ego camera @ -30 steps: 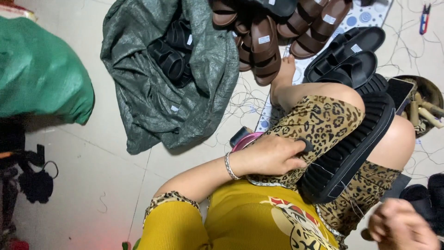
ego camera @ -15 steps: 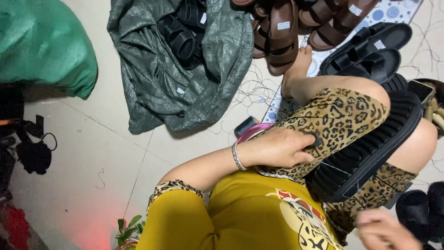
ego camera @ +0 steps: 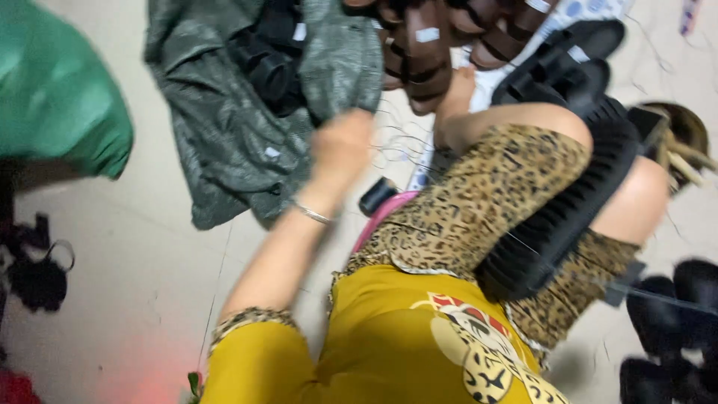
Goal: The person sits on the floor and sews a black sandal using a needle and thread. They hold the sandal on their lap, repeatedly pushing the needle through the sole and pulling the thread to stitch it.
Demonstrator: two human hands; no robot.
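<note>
Her left hand (ego camera: 340, 150) hangs blurred over the grey sack's (ego camera: 224, 135) edge, grip impossible to tell, brown sandals (ego camera: 426, 60) just beyond it, right hand unseen.

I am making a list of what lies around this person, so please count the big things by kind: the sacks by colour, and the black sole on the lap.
Green sack: 1
Grey sack: 1
Black ribbed sole on the lap: 1
Total: 3
The sandals are too blurred to count. The left hand is at the grey sack's edge.
</note>
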